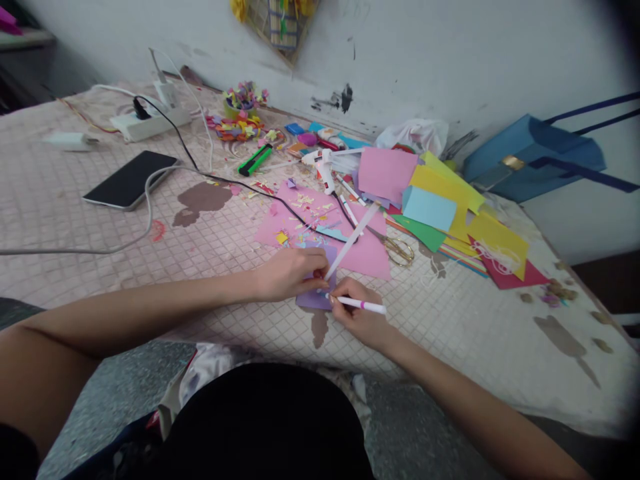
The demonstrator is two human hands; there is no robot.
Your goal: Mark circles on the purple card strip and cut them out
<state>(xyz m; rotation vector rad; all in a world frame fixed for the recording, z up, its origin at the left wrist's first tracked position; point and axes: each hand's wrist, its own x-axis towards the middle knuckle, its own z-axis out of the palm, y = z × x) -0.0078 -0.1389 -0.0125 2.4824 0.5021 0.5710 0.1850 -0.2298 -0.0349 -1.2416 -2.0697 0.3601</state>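
Note:
My right hand (360,310) is closed around a white marker with a pink band (367,305), its tip end down at a small purple sheet of paper (307,300). The fingers of my left hand (290,273) are pinched together at the lower end of a narrow, translucent ruler-like strip (353,241). This strip slants up and to the right from the purple sheet, across a pink sheet (373,261). Both hands are close together over the purple sheet and cover part of it. Whatever is drawn under the fingertips is too small to make out.
Gold-handled scissors (400,250), a glue gun (324,170) and coloured papers (430,208) lie behind and right. A green cutter (255,160), black tablet (133,180) and power strip (147,123) are left. A black cord (260,191) crosses the table. A blue bag (535,157) stands far right.

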